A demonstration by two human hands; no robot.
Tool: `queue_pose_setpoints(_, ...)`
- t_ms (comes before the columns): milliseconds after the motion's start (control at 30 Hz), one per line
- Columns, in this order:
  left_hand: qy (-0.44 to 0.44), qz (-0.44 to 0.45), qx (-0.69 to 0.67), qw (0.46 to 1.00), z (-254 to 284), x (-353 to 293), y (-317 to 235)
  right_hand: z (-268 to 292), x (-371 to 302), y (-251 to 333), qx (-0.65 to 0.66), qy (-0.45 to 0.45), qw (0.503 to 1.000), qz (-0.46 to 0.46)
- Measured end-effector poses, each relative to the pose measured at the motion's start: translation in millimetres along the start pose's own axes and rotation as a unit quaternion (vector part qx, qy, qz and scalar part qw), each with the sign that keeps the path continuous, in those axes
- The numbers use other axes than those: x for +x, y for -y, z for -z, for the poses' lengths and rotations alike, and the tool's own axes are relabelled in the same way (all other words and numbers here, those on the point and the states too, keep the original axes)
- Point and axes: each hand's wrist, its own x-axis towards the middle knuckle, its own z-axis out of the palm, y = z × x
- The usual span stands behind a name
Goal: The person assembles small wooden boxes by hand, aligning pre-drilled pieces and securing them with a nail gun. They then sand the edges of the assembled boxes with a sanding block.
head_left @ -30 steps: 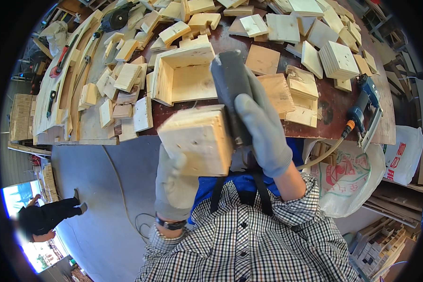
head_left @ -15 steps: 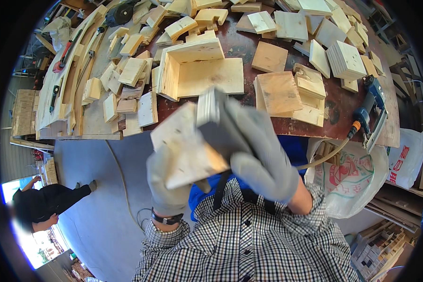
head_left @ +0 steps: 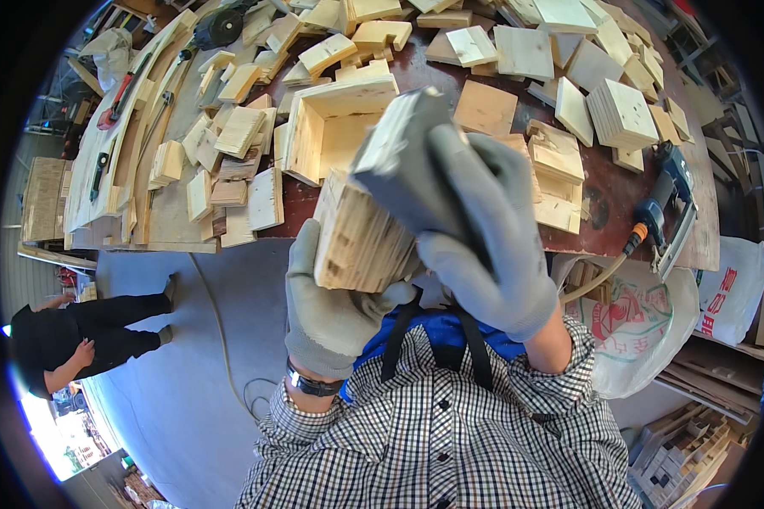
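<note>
My left hand (head_left: 329, 318), in a grey work glove, grips a thick plywood block (head_left: 361, 242) from below, its layered edge turned up. Above it, my gloved right hand (head_left: 492, 246) is wrapped round a sanding block (head_left: 420, 165), a wooden core with a dark grey sheet round it. The sanding block overlaps the upper right of the plywood; I cannot tell whether the two touch. Behind them on the workbench (head_left: 607, 199) stands an open wooden box frame (head_left: 310, 140), partly hidden by what I hold.
Plywood offcuts (head_left: 526, 51) are heaped across the bench's far side. At the right edge lies a blue power tool (head_left: 675, 187) with a hose. A white sack (head_left: 632, 331) sits below. Long strips (head_left: 136, 127) line the left. A person (head_left: 85, 339) stands on the floor at left.
The plywood block has been turned from its flat face to its layered edge. My right hand and the sanding block have moved up slightly. The person at left has shifted stance.
</note>
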Motion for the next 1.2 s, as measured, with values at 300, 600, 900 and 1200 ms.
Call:
queue_pose_setpoints(300,0.136,-0.051,-0.004,0.989,11.4,8.8,12.3,-30.8,-18.7,27.9,-0.136,-0.016,0.99,0.044)
queue_pose_setpoints(600,0.13,-0.145,0.129,0.972,26.9,11.0,14.9,-35.1,-12.4,30.0,-0.079,-0.002,0.995,0.056)
queue_pose_setpoints(900,0.089,-0.135,0.11,0.981,24.8,8.6,13.9,-34.0,-15.2,29.1,-0.09,-0.011,0.994,0.067)
queue_pose_setpoints(1200,-0.023,-0.122,0.15,0.981,15.0,6.7,16.0,-36.4,-12.7,16.9,-0.134,-0.02,0.982,0.135)
